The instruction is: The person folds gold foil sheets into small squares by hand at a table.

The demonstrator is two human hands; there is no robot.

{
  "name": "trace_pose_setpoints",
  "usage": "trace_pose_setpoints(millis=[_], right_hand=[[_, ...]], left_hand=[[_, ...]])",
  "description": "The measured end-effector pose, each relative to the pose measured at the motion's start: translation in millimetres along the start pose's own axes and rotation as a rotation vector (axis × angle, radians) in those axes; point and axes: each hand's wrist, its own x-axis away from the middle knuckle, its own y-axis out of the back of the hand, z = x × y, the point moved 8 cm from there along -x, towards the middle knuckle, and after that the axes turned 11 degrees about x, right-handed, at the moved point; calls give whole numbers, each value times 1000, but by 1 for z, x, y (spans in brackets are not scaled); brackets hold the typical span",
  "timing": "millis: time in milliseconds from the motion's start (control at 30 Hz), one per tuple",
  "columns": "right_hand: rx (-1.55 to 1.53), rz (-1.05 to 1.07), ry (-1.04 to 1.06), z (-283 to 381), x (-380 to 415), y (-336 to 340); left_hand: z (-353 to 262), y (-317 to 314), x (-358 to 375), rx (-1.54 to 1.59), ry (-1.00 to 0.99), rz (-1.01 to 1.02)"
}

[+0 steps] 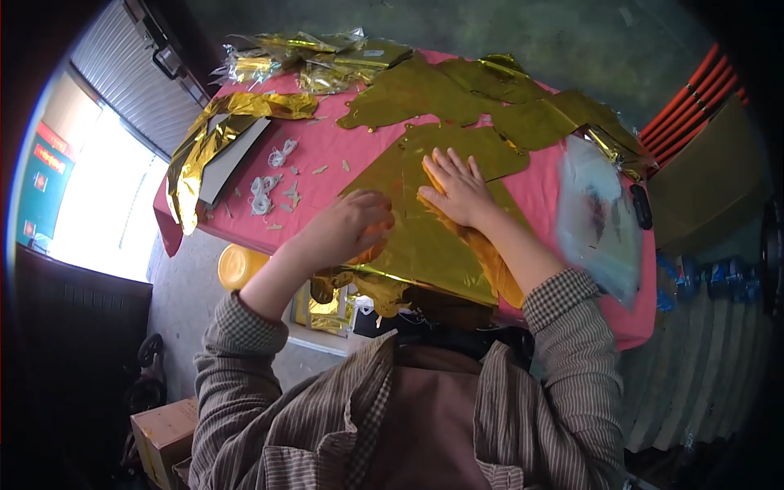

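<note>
A flat, shiny gold foil sheet (pixel 433 237) lies before me over the front edge of the table, its near end hanging past the edge. My right hand (pixel 457 192) rests palm down on it, fingers stretched and spread. Over the sheet's left side, my left hand (pixel 351 224) has its fingers curled together and bent down toward the foil. Its thumb and fingertips are partly hidden, so what they grip, if anything, cannot be made out. Orange reflections of both hands and the right forearm show in the foil. More flat gold foil pieces (pixel 416 91) with irregular outlines lie beyond.
The pink-covered table (pixel 314 188) bears white string bundles (pixel 263 194), small pale scraps (pixel 292 194), clear-wrapped gold packets (pixel 327 65) and a foil-draped board (pixel 233 155). At right are clear plastic bags (pixel 600 224) and a black-handled tool (pixel 641 207). A yellow stool (pixel 239 266) stands below left.
</note>
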Motion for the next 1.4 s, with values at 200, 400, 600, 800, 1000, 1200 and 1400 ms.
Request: trace_pose_setpoints(millis=[200,400,600,800,1000,1200,1400], right_hand=[[28,7,-73,3,-4,-2],[48,55,-188,7,-2,1],[22,42,-183,16,-3,2],[72,99,-227,14,-14,4],[-14,66,-31,47,-24,10],[-8,-9,-20,42,-21,1],[22,-17,-17,36,-17,0]], left_hand=[[-6,-18,25,-98,-43,-147],[-14,-13,27,-59,-56,-140],[-8,-9,32,-83,-68,-120],[-5,-8,34,-53,-65,-128],[-3,-9,35,-39,-27,-138],[14,3,48,-191,125,-149],[23,-2,51,-188,128,-121]])
